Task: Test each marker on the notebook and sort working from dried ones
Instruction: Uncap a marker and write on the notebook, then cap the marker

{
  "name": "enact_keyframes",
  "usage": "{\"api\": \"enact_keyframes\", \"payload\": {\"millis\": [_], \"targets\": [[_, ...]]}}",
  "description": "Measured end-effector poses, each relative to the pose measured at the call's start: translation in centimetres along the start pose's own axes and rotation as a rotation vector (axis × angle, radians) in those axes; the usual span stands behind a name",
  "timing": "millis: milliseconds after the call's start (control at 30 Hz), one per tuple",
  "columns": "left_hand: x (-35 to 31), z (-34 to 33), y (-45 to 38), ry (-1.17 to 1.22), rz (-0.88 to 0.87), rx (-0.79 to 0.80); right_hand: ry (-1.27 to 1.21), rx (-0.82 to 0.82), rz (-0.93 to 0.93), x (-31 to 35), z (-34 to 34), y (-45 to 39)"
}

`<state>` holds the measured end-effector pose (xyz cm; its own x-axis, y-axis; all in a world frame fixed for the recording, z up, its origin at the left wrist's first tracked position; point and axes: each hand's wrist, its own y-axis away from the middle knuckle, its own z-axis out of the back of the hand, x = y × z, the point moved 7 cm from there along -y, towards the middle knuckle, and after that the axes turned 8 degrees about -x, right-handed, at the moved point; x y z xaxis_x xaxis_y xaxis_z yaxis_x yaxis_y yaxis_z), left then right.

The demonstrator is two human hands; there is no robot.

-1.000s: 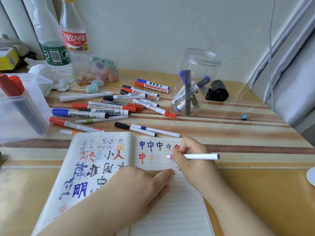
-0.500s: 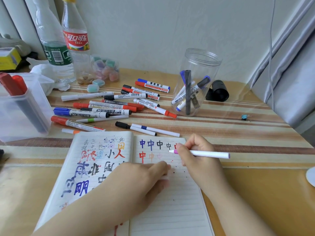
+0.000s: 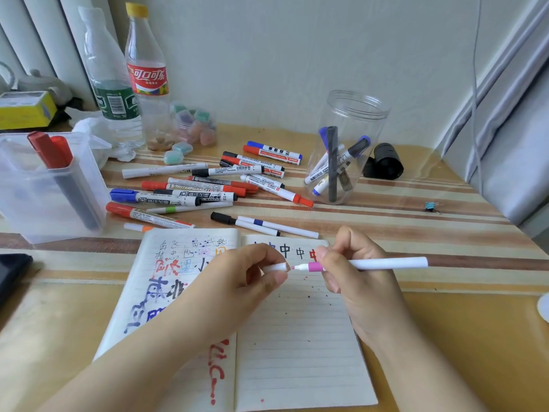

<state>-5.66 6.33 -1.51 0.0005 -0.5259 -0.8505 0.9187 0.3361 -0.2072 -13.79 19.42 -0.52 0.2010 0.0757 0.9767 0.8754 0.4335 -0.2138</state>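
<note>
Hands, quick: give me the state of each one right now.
Left hand: pinches the white cap, just short of the pen's tip.
Right hand: grips the pink-banded pen, uncapped, above the notebook.

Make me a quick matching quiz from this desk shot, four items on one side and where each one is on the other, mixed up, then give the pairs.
Things
1. pink marker
2. white cap
3. clear jar
4. black cap

Places
A. lying on the table right of the jar
B. pinched in the left hand
C. held in the right hand
D. standing with markers inside

Pairs: 1-C, 2-B, 3-D, 4-A
</note>
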Motion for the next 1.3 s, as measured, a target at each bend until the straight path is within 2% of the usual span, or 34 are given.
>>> {"api": "enact_keyframes", "payload": {"millis": [333, 633, 833, 900, 1000, 1067, 1200, 1300], "targets": [[-1.0, -0.5, 0.3, -0.027, -0.056, 0.056, 0.03, 0.067, -0.059, -1.1, -1.1, 0.1], [-2.0, -0.3, 0.7, -0.085, -0.179, -0.003, -0.083, 0.077, -0.105, -1.9, -1.7, 0.4], [-2.5, 0.1, 0.4, -0.062, -0.155, -0.049, -0.114, 0.069, -0.123, -1.5, -2.1, 0.4], [-2.5, 0.5, 0.2, -0.063, -0.126, -0.059, -0.032, 0.13, -0.161, -0.9, -2.7, 0.6], [-1.6, 2.3, -0.3, -0.021, -0.018, -0.134, 0.417, 0.304, -0.186, 0.0, -3.3, 1.8], [-1.5, 4.3, -0.5, -0.027, 0.027, -0.2, 0.614, 0.337, -0.091, 1.4, -3.6, 2.6], [-3.2, 9.2, 1.7, -0.079, -0.019, -0.309, 0.633, 0.169, 0.294, 7.2, -5.9, 2.9], [-3.7, 14.7, 6.6, -0.098, -0.039, -0.469, 0.609, 0.232, 0.472, 10.8, -10.8, 4.4]]}}
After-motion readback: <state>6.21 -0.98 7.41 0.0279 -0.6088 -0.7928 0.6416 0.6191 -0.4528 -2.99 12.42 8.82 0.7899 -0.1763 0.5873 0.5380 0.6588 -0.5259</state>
